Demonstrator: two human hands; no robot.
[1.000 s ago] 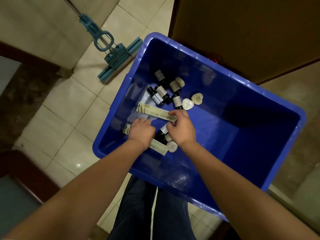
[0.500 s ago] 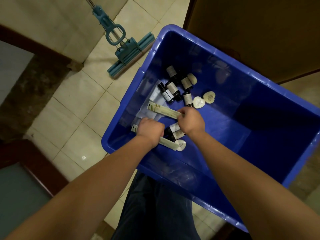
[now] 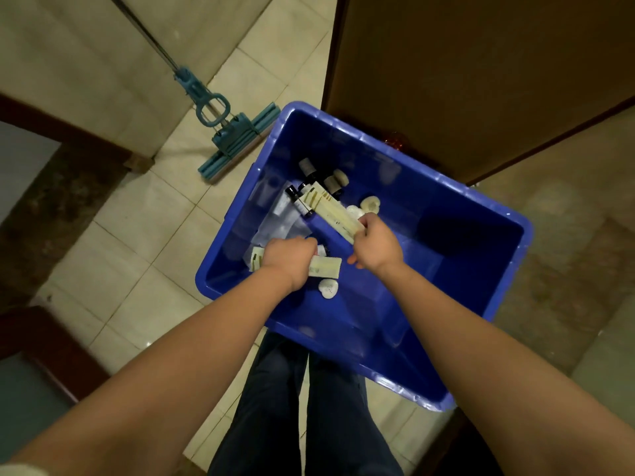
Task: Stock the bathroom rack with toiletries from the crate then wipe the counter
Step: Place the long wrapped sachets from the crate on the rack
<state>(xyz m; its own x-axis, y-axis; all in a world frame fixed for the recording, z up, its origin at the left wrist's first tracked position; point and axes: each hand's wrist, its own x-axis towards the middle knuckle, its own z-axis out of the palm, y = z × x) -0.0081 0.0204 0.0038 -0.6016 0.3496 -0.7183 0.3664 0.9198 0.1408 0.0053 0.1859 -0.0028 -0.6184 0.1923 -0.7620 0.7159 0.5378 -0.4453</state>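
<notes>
pale tiled floor fills the left of the frame, and one dark brown door takes the upper right. one blue crate sits in the middle, open-topped, its long axis running from centre left to lower right. the person's two legs in dark trousers show under its near edge. one teal mop lies on the floor at the upper left of the crate, handle running off to the top left.

inside the crate, toward its left end, lies one clear plastic bag. there are two long flat cream packets. the upper packet runs from upper left to lower right. the right grip is closed around its lower right end, and its striped end points to the upper left over the bottles. the lower packet lies almost level across the frame. the left grip is closed around its middle, so that both ends stick out either side of the fist.

three dark bottles can be counted at the far end of the crate, lying close together; whether more lie under the hands cannot be told. four small pale soaps show: one just below the left grip, two beside the right grip's packet, one by the bottles.
</notes>
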